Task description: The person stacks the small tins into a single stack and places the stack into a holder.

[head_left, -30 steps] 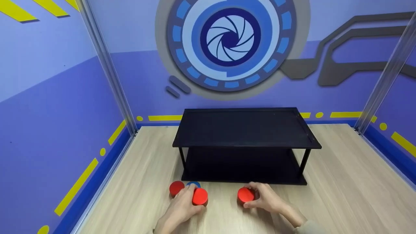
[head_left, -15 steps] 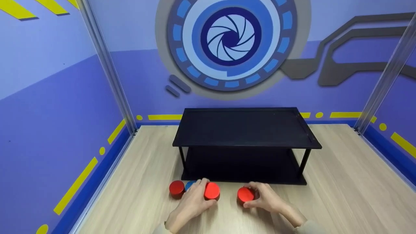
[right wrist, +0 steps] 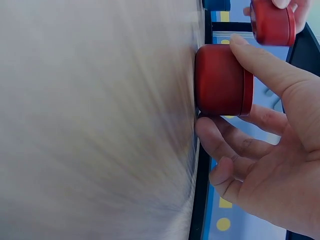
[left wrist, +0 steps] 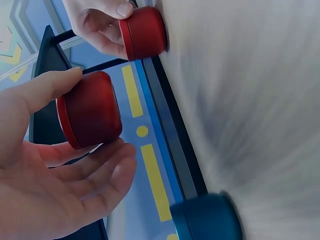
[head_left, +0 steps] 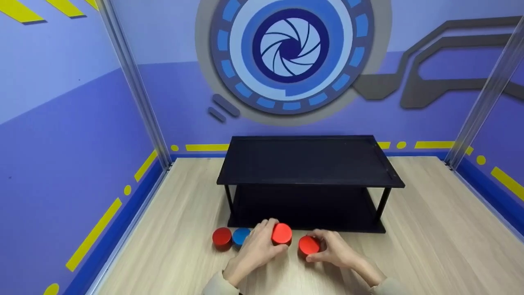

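Pinching a red cylindrical container (head_left: 281,233) above the pale wood-grain table (head_left: 434,254), left hand (head_left: 258,242) hovers near right hand (head_left: 335,249), whose grip holds a second red cylindrical container (head_left: 308,245) standing on the table, before a black two-tier rack (head_left: 307,162).

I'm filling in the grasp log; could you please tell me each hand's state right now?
Left hand: holding one red container, clear of the table.
Right hand: holding another red container, resting on the table.

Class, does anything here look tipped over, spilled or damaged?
Nothing stands out. The left hand and right hand hold metallic-looking red cylinders; the blue cylinder stands upright; the black two-tier rack shows no visible damage.
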A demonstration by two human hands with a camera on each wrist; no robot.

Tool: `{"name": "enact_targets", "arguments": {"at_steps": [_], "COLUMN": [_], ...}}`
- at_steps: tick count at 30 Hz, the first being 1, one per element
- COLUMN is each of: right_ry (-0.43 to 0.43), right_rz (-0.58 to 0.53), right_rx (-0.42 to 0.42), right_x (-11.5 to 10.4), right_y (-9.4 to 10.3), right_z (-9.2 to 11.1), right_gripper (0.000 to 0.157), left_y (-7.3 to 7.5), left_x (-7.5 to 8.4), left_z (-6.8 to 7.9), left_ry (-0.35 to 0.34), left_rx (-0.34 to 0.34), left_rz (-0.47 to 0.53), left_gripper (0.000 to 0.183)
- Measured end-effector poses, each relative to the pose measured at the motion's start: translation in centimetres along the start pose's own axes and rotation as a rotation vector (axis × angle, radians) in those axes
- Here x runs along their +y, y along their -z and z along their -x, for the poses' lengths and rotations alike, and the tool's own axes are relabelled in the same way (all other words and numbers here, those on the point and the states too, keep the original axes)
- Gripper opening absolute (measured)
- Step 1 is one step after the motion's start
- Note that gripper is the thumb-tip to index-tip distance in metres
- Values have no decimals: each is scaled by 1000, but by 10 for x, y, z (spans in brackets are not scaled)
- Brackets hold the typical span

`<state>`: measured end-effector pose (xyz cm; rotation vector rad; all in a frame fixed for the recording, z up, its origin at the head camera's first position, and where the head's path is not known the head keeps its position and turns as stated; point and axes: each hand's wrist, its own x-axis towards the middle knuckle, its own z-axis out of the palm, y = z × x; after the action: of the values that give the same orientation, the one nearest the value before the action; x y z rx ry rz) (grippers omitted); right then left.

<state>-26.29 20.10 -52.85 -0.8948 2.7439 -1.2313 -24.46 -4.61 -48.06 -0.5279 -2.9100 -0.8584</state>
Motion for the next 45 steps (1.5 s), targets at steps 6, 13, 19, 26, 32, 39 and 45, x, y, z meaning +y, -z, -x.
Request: {"name": "enact_targets", "arguments": {"at_steps": [6,13,19,26,32,39,45], "right_ry": [-5,4,-3,13,26,9,5], "right_rz": [-11,-23,-36,-43,-21,23,42], "right_rx": [-14,-13,-13,6,27,41,41], "right_x": [-1,-1,-1,-1,-1,-1,1], "right_y": [0,1,2,1,1,1,0], "right_z": [0,0,-1,0,1,2,3], "right_gripper": [51,57,44,48,45,46,47], "left_y": [-8,-18,-26,-35,-41,-43,-44], "left_x": [9,18,26,31,32,34,34], "left_z": [-7,-15,-20,-23,-25,-26,-26], "left_ry": [-30,-54,-74,-104,-101,-101,-98], "left_rx": [-7,-19,-30,-34,-50,-78,-84], "left_rz": [47,92,94,58,45,58,60], "left_gripper": [59,55,53,53,54,55,56]}}
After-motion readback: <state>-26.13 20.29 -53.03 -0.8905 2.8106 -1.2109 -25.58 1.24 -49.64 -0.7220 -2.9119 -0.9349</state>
